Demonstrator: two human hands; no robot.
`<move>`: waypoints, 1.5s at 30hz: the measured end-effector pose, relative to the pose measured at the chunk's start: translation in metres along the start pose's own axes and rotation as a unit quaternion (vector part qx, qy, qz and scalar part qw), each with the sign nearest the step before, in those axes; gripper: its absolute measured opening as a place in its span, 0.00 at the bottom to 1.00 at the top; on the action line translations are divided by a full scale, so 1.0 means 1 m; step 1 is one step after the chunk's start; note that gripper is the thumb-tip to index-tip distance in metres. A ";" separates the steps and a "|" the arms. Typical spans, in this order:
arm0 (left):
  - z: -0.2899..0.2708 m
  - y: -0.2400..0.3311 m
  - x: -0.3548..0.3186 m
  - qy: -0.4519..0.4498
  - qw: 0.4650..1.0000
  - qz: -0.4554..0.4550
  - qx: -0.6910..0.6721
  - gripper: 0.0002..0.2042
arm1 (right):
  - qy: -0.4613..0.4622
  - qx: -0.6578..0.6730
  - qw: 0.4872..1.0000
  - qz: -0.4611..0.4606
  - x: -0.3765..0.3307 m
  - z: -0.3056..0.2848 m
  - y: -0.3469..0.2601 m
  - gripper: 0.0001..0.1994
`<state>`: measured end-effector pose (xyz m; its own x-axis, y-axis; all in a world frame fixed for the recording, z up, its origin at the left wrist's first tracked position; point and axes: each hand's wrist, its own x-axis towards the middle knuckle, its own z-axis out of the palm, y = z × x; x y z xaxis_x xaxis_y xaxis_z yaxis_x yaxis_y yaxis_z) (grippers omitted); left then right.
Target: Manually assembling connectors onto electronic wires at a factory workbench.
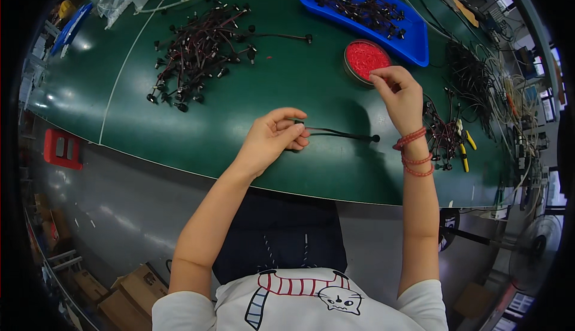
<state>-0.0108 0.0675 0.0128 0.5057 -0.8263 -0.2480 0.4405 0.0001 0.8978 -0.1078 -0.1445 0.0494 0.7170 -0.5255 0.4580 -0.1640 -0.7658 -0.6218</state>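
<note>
Head view, we're seated at the dark green workbench (251, 91). Our left hand (272, 139) is pinched shut on one end of a thin black cable with a round plug (341, 134); cable lies flat on the bench, running right from our fingers, plug end free, between both hands. Our right hand (398, 94) is at the near rim of the round shallow metal dish of small red pieces (364, 57), thumb and forefinger pressed together; whether a red piece sits between them we cannot tell, too small. Red bead bracelets (414, 151) on that wrist.

Containers:
- round dish: red pieces cover the whole bottom
- blue rectangular plastic tray (413, 46): just behind the dish, holds a loose pile of black-and-red cables with plugs along its middle; near right corner bare
- red plastic crate (61, 149): off the bench edge at left, contents not visible

Loose on the bench: large tangled heap of black and red plug cables (197, 49) far left, smaller cable bundle (442, 133) right of our right wrist, yellow-handled cutters (463, 151) beside it
</note>
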 end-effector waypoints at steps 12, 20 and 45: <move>-0.004 -0.006 0.012 -0.047 0.994 -0.033 -0.095 0.08 | -0.057 0.074 0.993 -0.067 -0.046 0.032 -0.044 0.04; -0.006 -0.007 0.010 -0.064 0.989 0.002 -0.135 0.09 | -0.030 -0.038 0.983 -0.178 -0.055 0.038 -0.063 0.05; -0.002 -0.008 0.011 -0.044 0.996 0.009 -0.080 0.08 | -0.085 -0.179 0.954 -0.223 -0.049 0.041 -0.079 0.04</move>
<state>-0.0075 0.0596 0.0022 0.4510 -0.8714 -0.1930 0.5481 0.0998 0.8304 -0.1021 -0.0433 0.0501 0.8644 -0.0725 0.4976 -0.0150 -0.9928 -0.1186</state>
